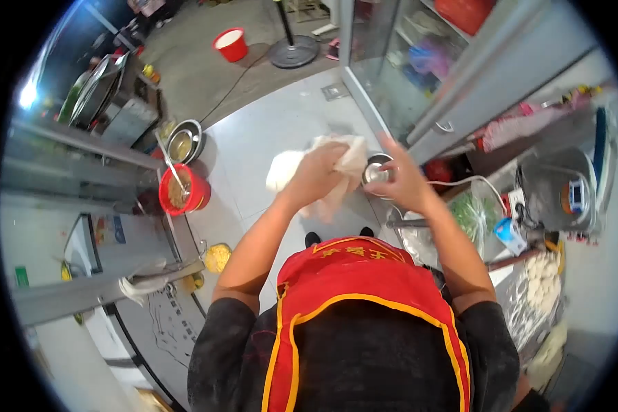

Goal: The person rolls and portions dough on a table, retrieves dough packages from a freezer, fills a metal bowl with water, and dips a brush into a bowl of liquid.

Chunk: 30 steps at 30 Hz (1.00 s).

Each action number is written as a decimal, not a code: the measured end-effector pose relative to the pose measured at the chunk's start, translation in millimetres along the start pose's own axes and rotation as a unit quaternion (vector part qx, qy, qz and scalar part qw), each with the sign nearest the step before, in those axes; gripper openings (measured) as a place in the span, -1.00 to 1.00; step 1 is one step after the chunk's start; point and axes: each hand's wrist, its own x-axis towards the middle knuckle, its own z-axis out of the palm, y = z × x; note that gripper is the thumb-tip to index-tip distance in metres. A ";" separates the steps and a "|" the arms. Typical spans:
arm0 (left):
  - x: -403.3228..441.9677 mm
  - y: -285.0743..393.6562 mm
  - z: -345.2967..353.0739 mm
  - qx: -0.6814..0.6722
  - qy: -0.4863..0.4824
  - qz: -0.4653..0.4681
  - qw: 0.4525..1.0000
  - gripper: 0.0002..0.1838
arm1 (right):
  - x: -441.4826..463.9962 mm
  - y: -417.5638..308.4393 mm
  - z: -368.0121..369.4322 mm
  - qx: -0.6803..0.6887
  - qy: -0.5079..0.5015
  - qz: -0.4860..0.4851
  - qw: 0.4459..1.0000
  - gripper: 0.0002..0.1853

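Left grip point(316, 175) curled round white cloth or bag point(353, 158), probably light, limp, best gathered by folds; right grip point(408, 184) spread, apparently empty

Head view, one; worn on the person's head, facing forward and steeply down; wide, rounded field, dark at the corners, straight edges bowed towards the sides; closest, at lower centre, black shirt point(371, 357) and red apron point(350, 264), seen from above; a little farther off, about mid-frame, left hand point(316, 178) and right hand point(408, 180); below these, tiled floor point(247, 154); farther off, near the upper edge, red bucket point(232, 53).
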 end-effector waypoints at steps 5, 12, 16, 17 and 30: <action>17.4 19.7 40.0 -0.170 -0.034 0.001 0.985 -0.56 | -9.8 57.1 8.1 0.064 0.059 0.021 0.996 -0.55; -15.2 -42.5 50.8 -0.166 0.067 -0.182 0.967 -0.64 | 4.3 144.5 -122.5 0.148 0.375 0.178 0.898 -0.67; -57.9 -88.9 68.5 -0.175 0.091 -0.231 0.953 -0.68 | 44.8 166.3 -169.8 -0.218 0.439 0.241 0.837 -0.55; -68.2 -96.4 74.7 -0.186 0.099 -0.254 0.944 -0.69 | 59.6 175.3 -171.1 -0.214 0.426 0.227 0.849 -0.54; -138.4 -126.8 108.5 -0.181 0.102 -0.425 0.881 -0.71 | 124.0 240.0 -114.0 0.282 0.503 0.151 0.803 -0.69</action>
